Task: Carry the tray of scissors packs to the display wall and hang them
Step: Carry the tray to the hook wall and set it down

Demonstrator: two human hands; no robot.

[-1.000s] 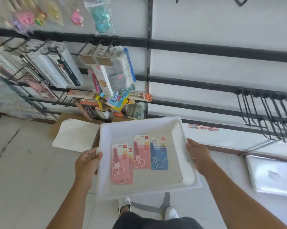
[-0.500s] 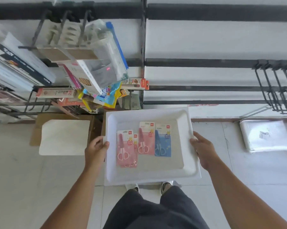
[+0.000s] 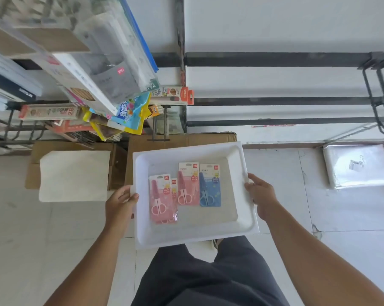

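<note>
Tray (image 3: 246,173), white and shallow, held level between both hands above dark trousers (image 3: 208,279) and a pale tiled floor (image 3: 352,217). Left hand (image 3: 118,204) clamped on the tray's left rim, fingers (image 3: 132,197) curled over the edge, thumb side on top. Right hand (image 3: 261,195) closed on the right rim, fingers (image 3: 251,180) wrapped over the lip, the rest hidden beneath. Scissors packs lying flat on the tray floor between the two sets of fingers: a pink pack (image 3: 161,197) nearest the left fingers, overlapping another pink one under its right edge; a second pink pack (image 3: 187,184) just beside it toward the middle; a blue pack (image 3: 210,186) touching that one, closest to the right fingers yet well apart from them. Beyond the fingertips, a cardboard box (image 3: 186,138) against the display wall (image 3: 286,85), black rails across it, empty hooks (image 3: 381,96) far past the right hand, crowded hanging stationery (image 3: 111,69) past the left.

Compared with half a second ago: same grip on both rims, packs unshifted in the tray; hanging stationery looming larger and nearer, gaze tipped further downward, more of the trousers visible.
</note>
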